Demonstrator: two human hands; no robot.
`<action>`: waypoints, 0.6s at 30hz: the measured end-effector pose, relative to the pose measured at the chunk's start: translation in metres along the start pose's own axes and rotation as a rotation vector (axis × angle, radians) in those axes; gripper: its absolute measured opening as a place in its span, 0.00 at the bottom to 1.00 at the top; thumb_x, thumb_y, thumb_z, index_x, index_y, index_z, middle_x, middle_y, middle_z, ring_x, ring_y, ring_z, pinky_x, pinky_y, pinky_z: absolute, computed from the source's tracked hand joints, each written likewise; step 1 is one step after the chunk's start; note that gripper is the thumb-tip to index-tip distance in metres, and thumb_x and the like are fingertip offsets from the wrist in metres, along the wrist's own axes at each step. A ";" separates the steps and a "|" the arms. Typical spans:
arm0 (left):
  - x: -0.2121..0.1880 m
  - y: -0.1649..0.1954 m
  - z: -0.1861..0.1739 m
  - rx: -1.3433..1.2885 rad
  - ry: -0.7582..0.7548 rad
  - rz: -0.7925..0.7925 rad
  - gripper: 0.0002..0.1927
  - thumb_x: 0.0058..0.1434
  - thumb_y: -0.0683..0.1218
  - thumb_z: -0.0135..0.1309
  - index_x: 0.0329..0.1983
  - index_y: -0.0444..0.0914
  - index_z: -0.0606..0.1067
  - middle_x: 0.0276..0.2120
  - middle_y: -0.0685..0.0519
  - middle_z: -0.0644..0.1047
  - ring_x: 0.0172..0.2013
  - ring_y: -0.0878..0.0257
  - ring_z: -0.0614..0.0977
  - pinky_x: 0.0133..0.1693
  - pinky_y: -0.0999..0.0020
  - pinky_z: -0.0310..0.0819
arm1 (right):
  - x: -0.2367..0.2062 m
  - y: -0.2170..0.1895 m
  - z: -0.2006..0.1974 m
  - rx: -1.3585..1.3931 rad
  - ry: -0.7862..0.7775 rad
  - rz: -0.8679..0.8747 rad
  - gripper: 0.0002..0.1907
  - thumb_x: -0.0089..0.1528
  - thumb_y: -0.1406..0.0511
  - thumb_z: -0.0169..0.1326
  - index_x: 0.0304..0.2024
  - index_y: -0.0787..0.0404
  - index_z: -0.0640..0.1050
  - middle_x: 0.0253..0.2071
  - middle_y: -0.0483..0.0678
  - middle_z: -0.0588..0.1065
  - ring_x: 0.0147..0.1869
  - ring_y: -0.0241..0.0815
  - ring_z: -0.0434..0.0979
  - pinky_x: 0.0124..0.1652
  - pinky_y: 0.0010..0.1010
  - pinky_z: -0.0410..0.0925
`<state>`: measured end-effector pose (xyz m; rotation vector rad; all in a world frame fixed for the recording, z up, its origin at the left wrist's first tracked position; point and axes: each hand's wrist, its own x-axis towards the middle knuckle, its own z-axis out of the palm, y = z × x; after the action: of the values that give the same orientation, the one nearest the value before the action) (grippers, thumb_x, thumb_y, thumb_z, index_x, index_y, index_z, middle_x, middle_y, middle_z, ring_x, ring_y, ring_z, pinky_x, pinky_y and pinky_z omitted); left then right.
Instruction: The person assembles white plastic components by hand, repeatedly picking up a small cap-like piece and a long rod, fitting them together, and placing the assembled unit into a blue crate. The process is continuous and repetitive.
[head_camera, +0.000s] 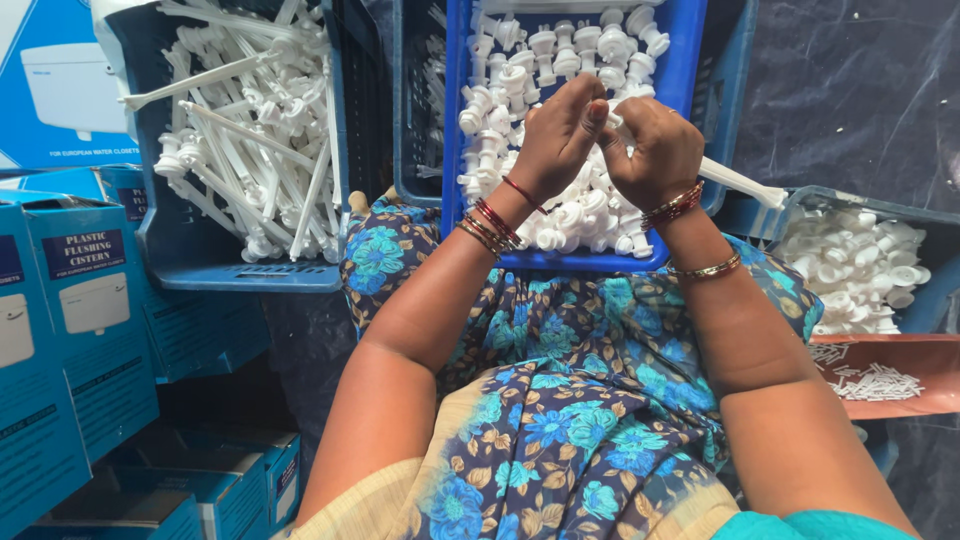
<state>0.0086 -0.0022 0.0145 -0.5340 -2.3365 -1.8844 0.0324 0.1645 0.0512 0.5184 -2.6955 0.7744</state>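
Standing right by her: both hands are working just over the blue crate on her lap. The right hand is closing tight round a long white rod, its long axis pointing out past her right wrist, away from the crate. The left hand is pinching at the rod's near end, fingers curled; can't tell what's under them. White fittings are lying heaped in the crate right beneath. More rods are filling the bin left of it.
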 end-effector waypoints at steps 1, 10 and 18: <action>-0.001 -0.001 -0.001 0.008 -0.013 0.004 0.28 0.73 0.67 0.38 0.46 0.38 0.70 0.36 0.49 0.77 0.37 0.53 0.83 0.40 0.62 0.76 | -0.002 0.000 0.000 0.011 -0.010 0.011 0.20 0.72 0.51 0.56 0.39 0.61 0.76 0.33 0.51 0.75 0.36 0.55 0.77 0.35 0.43 0.68; -0.001 -0.040 -0.008 0.192 0.244 -0.041 0.19 0.67 0.59 0.55 0.41 0.38 0.71 0.37 0.48 0.76 0.40 0.52 0.80 0.43 0.60 0.72 | 0.000 0.025 0.024 -0.092 0.018 -0.206 0.31 0.72 0.44 0.51 0.62 0.61 0.75 0.55 0.58 0.74 0.64 0.60 0.70 0.62 0.53 0.60; 0.005 -0.071 -0.118 0.509 1.110 -0.120 0.31 0.68 0.59 0.56 0.62 0.36 0.61 0.59 0.43 0.66 0.59 0.50 0.69 0.62 0.55 0.65 | 0.000 0.052 0.029 -0.069 0.052 -0.019 0.24 0.73 0.53 0.56 0.61 0.65 0.74 0.59 0.58 0.72 0.65 0.61 0.64 0.65 0.51 0.57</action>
<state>-0.0359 -0.1271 -0.0222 0.5771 -1.8827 -1.0308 0.0063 0.1892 0.0041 0.4993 -2.6552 0.6777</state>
